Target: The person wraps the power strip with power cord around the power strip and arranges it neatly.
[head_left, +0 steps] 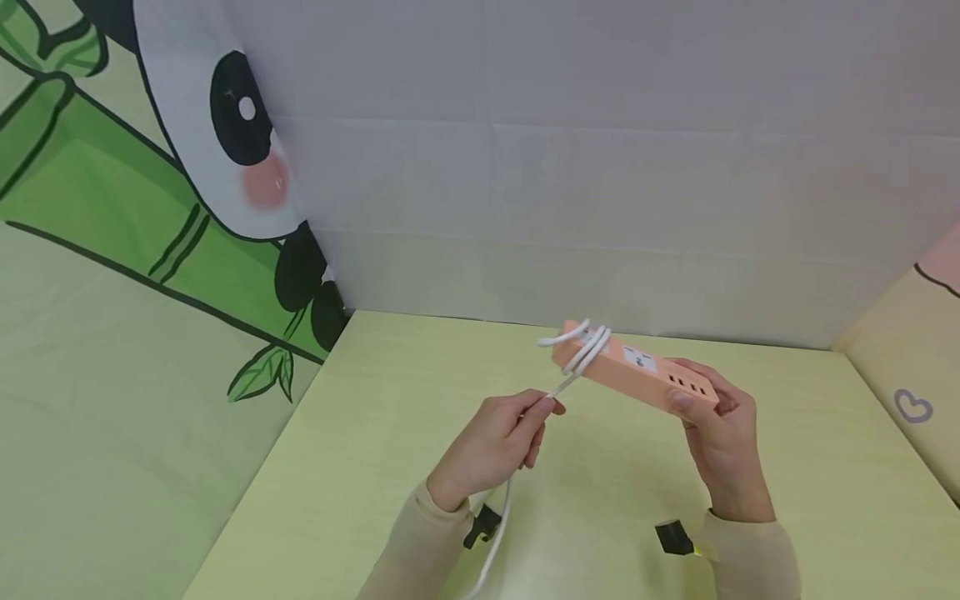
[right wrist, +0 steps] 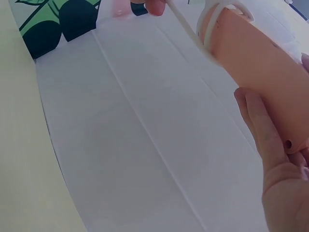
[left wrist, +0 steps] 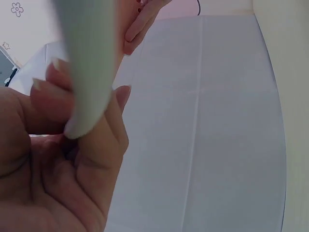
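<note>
- Strip [head_left: 633,382]: smooth, matt-looking plastic
- Cord [head_left: 587,354]: smooth, plastic-looking coating
- Backdrop [head_left: 600,192]: matt, cloth-like sheet, creased along its folds
- Table [head_left: 600,492]: smooth, matt top
- Sleeves [head_left: 753,554]: soft-looking matt cloth

We see peach strip [head_left: 633,385], white sockets [head_left: 640,359], white cord [head_left: 587,352]. Table [head_left: 840,467] pale yellow-green; sleeves [head_left: 420,546] beige. We note left wall [head_left: 97,400]: black-outlined green bamboo [head_left: 112,167], black-and-white panda [head_left: 191,158], pink cheek [head_left: 264,183]; back wall [head_left: 562,183] greyish; right wall [head_left: 896,342]: purplish-grey heart [head_left: 912,406].

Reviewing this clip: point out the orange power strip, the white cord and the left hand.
Orange power strip [head_left: 634,380]: head view, on its body just below the white socket panel.
White cord [head_left: 591,354]: head view, on the loops around the strip.
Left hand [head_left: 492,442]: head view, on its back.
</note>
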Motion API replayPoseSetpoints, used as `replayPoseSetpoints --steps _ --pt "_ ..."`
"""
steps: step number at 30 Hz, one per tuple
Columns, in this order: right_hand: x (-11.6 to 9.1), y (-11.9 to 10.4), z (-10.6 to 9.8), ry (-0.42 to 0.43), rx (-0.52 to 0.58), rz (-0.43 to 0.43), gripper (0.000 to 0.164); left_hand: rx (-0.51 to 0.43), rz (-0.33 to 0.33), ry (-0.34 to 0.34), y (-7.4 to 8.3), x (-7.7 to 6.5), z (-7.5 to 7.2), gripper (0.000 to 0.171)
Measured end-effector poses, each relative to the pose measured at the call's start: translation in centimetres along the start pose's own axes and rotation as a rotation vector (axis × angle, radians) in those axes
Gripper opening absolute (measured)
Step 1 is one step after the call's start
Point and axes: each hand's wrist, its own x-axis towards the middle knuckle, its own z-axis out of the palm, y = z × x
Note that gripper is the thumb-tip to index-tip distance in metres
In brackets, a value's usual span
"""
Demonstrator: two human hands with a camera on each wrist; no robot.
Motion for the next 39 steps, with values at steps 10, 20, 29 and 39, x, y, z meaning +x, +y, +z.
replayPoseSetpoints --steps 10,20,29,39 --pt "0.2 -0.7 -0.5 0.107 -0.021 -0.023 0.03 -0.05 0.005 -0.023 0.6 -0.2 0.4 0.028" --pt "0.2 -0.7 0.2 0.154 -0.126 -0.01 0.034 -0.027 0.02 -0.016 0.7 -0.4 0.3 0.026" --pt "0.1 -0.8 0.4 0.233 -0.223 0.039 0.036 0.001 0.013 -0.002 0.9 -0.6 0.0 0.024" --pt "0.6 -0.7 -0.6 0.313 -0.207 0.005 0.035 -0.038 -0.036 0.001 1.2 -1.1 -0.4 0.021"
